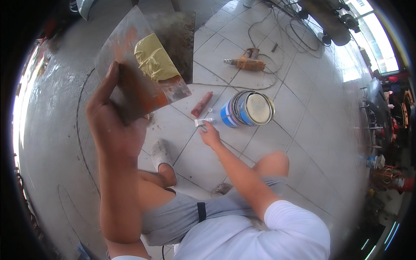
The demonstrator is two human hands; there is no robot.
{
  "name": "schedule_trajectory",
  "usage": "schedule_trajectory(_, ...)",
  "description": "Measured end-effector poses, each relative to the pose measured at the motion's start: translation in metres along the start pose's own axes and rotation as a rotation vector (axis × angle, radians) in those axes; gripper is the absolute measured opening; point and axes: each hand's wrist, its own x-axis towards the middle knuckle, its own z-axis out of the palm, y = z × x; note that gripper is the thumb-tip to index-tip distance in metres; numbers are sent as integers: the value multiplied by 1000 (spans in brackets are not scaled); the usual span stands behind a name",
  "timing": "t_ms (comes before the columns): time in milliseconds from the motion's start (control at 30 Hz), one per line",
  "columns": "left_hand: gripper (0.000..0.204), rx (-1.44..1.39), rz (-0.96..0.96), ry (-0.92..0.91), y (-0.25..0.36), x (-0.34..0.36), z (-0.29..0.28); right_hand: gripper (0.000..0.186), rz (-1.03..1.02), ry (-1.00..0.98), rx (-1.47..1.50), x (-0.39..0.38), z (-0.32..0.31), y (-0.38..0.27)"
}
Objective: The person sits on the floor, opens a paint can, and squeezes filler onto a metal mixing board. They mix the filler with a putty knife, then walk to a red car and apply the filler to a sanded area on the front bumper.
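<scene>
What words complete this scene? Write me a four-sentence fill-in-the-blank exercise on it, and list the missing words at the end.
1. The left hand holds up a sheet bearing ____ paste.
2. The right hand is at a small ____ tube.
3. The reddish tube lies to the ____ of the blue can.
4. The orange heat gun lies ____ from the person than the blue can does.

Missing words: yellow; white; left; farther.

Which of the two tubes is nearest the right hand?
The small white tube, at the right hand; the larger red tube lies farther off, untouched.
</scene>
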Motion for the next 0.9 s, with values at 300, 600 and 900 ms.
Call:
schedule_trajectory(300,28,-108,-88,-77,2,-27,-29,35,117,165,-192,83,57,34)
schedule_trajectory(600,35,59,-34,91,1,-15,-19,30,-256,-78,863,-4,-78,-100)
schedule_trajectory(900,39,83,-186,35,-18,-12,2,33,-1237,327,-237,-102,-281,-275)
